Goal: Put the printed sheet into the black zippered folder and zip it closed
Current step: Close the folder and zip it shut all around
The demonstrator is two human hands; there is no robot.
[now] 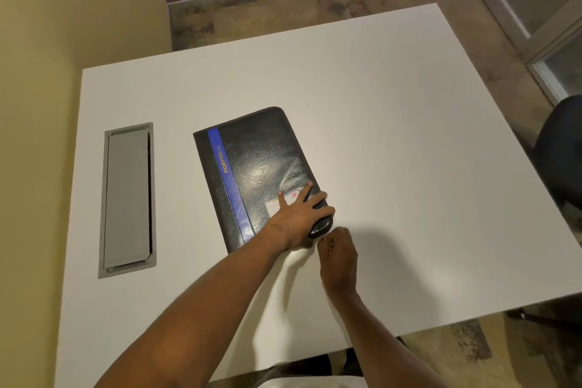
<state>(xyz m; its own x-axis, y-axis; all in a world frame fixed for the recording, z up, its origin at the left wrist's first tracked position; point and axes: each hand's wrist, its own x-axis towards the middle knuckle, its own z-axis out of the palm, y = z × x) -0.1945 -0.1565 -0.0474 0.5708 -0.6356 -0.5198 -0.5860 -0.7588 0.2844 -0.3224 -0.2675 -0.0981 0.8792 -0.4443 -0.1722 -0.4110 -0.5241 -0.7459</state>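
The black zippered folder (252,167) lies flat on the white table (393,135), cover down, with a blue stripe and gold "PORTFOLIO" lettering along its spine side. My left hand (299,217) presses flat on its near right corner, fingers spread, some wrapping over the edge. My right hand (338,253) sits just right of that corner with fingers curled, pinching something small at the folder's edge, likely the zipper pull, which is too small to see. The printed sheet is not visible.
A grey recessed cable hatch (127,200) is set into the table left of the folder. A dark chair (563,148) stands at the table's right edge. Floor and walls lie beyond the far edge.
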